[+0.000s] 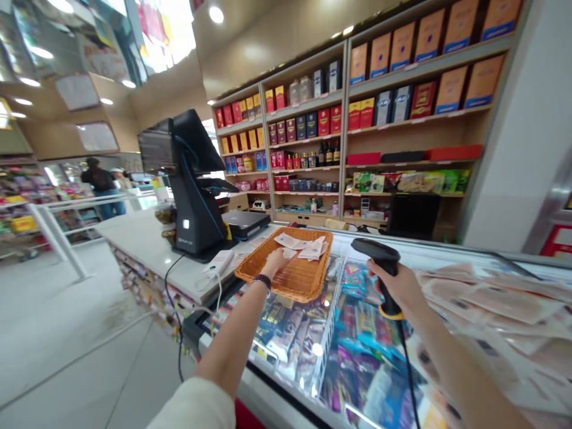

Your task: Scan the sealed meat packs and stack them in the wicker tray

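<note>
My left hand (pixel 274 263), with a dark beaded bracelet at the wrist, reaches over a woven orange-brown wicker basket (pixel 290 283). Its fingers are at the near edge of several paper slips or banknotes (pixel 297 244) lying in the basket, and I cannot tell whether they grip one. My right hand (pixel 395 287) is closed around the handle of a black corded barcode scanner (pixel 378 253), which is held upright above a glass-topped display freezer (pixel 357 351). The scanner's cable hangs down past the glass.
A black point-of-sale terminal (pixel 192 179) stands on the white counter (pixel 147 244), left of the basket. Shelves of boxed and bottled goods (pixel 344 119) fill the wall behind. A person (pixel 100 185) stands far left beyond a white railing (pixel 58 220).
</note>
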The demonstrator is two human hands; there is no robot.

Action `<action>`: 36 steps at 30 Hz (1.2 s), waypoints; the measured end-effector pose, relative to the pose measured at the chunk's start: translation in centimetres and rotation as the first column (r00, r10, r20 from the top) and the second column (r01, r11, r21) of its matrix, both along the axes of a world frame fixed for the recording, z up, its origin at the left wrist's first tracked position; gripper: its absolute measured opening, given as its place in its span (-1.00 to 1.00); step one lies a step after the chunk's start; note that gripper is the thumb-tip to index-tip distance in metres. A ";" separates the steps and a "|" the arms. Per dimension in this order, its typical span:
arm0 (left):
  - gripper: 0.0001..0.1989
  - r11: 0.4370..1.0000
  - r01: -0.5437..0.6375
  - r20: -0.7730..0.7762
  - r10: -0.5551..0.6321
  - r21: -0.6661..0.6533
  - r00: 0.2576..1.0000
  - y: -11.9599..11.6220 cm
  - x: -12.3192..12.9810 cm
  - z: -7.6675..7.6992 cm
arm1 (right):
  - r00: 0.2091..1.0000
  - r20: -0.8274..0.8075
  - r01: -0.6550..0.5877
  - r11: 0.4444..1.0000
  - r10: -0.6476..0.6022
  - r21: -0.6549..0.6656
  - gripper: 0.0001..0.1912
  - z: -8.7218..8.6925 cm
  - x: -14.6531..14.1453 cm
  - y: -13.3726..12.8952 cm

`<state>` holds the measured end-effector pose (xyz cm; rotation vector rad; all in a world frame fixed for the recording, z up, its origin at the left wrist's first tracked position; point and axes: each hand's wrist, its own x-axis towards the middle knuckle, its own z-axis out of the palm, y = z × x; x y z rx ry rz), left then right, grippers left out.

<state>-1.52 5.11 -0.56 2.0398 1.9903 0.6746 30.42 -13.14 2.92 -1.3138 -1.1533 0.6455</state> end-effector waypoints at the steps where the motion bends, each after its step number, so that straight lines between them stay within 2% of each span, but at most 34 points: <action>1: -0.54 0.999 -0.027 -0.040 0.026 -0.026 0.999 0.4 -0.4 0.0 | 1.000 0.028 -0.009 1.000 0.009 0.007 -0.49 -0.4 -0.3 0.3; 5: -0.52 0.992 -0.099 -0.159 0.086 -0.078 0.983 1.9 -1.0 -0.4 | 0.996 0.093 0.012 1.000 -0.013 0.005 -0.47 -2.0 -0.4 1.2; 10: -0.40 0.986 -0.134 -0.237 0.106 -0.103 0.966 3.3 -0.9 -1.5 | 0.991 0.136 0.016 0.999 -0.011 -0.033 -0.46 -3.1 0.4 1.9; 13: -0.38 0.981 -0.153 -0.258 0.119 -0.116 0.959 3.8 -1.1 -2.1 | 0.989 0.146 0.012 0.999 -0.005 -0.047 -0.48 -3.1 0.2 1.9; 16: -0.47 0.977 -0.166 -0.267 0.125 -0.136 0.956 3.9 -1.4 -2.6 | 0.987 0.159 0.009 0.998 0.000 -0.055 -0.49 -2.9 -0.4 1.8; 20: -0.47 0.978 -0.142 -0.260 0.098 -0.156 0.960 3.9 -1.8 -3.0 | 0.982 0.185 -0.012 0.997 0.025 -0.072 -0.50 -3.0 -0.7 1.6; 24: -0.33 0.973 -0.135 -0.255 0.085 -0.185 0.963 4.0 -2.2 -2.8 | 0.987 0.155 -0.024 0.995 0.038 -0.092 -0.49 -3.1 -0.2 1.8; 28: -0.19 0.958 -0.191 -0.264 0.131 -0.215 0.955 3.8 -2.8 -2.3 | 0.980 0.188 -0.043 0.987 0.073 -0.157 -0.50 -3.0 0.3 2.3; 31: -0.19 0.951 -0.217 -0.261 0.158 -0.218 0.952 3.7 -2.9 -2.2 | 0.977 0.204 -0.037 0.986 0.070 -0.161 -0.51 -2.9 0.1 2.1; 36: -0.24 0.960 -0.209 -0.227 0.165 -0.185 0.960 3.7 -2.7 -2.2 | 0.981 0.192 -0.019 0.997 0.034 -0.081 -0.49 -2.7 -1.1 1.2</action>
